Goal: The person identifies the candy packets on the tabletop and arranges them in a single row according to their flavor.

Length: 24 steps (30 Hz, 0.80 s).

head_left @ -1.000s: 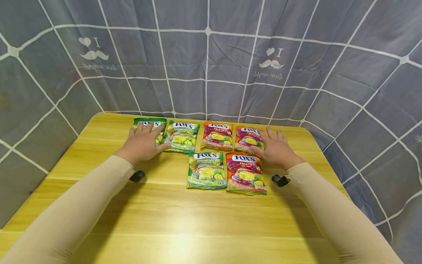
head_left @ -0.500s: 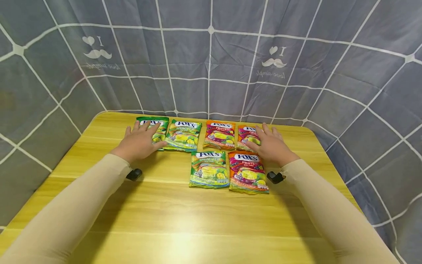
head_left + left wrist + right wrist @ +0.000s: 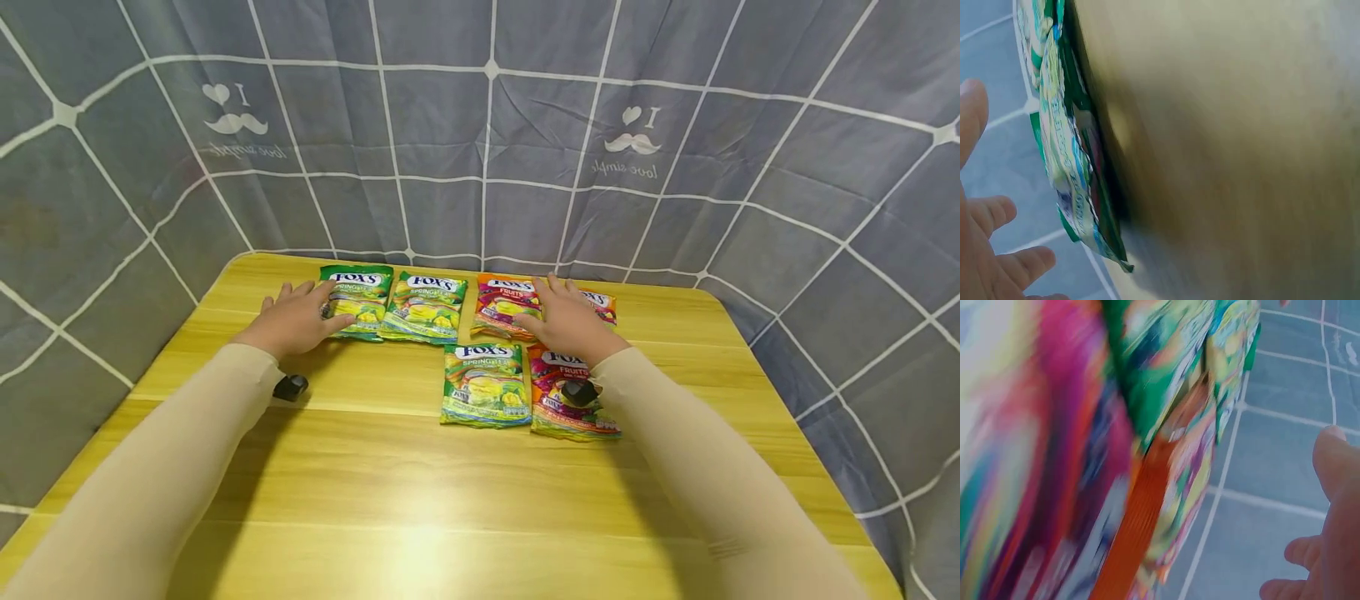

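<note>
Six is avoided here; several candy bags lie flat in two rows. At the back left is a green bag (image 3: 366, 298), its left edge beside my left hand (image 3: 291, 323), whose fingers are spread and hold nothing. A second green bag (image 3: 424, 310) adjoins it. My right hand (image 3: 572, 321), fingers apart, hovers over the gap between a back orange bag (image 3: 498, 307) and the far-right orange bag (image 3: 604, 303), which it largely hides. In front lie another green bag (image 3: 486, 390) and an orange bag (image 3: 555, 418), partly covered by my right wrist. Both wrist views show the fingers (image 3: 1025, 265) clear of the bags.
The bags lie on a yellow wooden table (image 3: 360, 483) with rounded back corners. A grey curtain (image 3: 435, 125) with white grid lines surrounds its back and sides. Each wrist carries a small black device (image 3: 290, 387).
My right hand has moved left from the far-right orange bag toward the neighbouring one. My left hand has drawn left, uncovering more of the leftmost green bag. The bags keep their arrangement.
</note>
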Available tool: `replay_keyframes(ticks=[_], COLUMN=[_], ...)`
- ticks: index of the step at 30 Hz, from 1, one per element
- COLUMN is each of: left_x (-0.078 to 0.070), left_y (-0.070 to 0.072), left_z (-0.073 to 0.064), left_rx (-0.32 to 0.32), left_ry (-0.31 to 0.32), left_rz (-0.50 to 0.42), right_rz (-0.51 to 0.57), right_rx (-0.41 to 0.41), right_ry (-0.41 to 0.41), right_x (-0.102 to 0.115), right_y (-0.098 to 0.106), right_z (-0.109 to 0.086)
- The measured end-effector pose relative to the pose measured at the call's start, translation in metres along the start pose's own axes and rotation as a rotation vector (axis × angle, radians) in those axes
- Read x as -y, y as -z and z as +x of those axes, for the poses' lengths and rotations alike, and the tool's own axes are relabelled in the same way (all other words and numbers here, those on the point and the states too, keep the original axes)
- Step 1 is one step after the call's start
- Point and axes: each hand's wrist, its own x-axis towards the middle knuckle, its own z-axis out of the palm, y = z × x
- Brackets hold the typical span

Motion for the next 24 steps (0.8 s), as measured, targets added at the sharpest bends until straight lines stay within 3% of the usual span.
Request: replay_keyframes(ticks=[8,17,24], left_x=[0.014,0.031,0.039], left_y=[0.003,-0.003,-0.01], left_z=[0.005,0.013,0.021], left_rx=[0.038,0.035,0.041], left_ry=[0.049,0.025,0.025], left_rz=[-0.057,-0.094,-0.125], right_rz=[0.113,0.165,0.154], right_rx=[0.036,0.056,0.089], right_ry=[0.087,0.231,0.25], right_x=[0.061,0.14,0.183], right_y=[-0.019,-0.047,-0.067], right_z=[0.032,0.066,0.092])
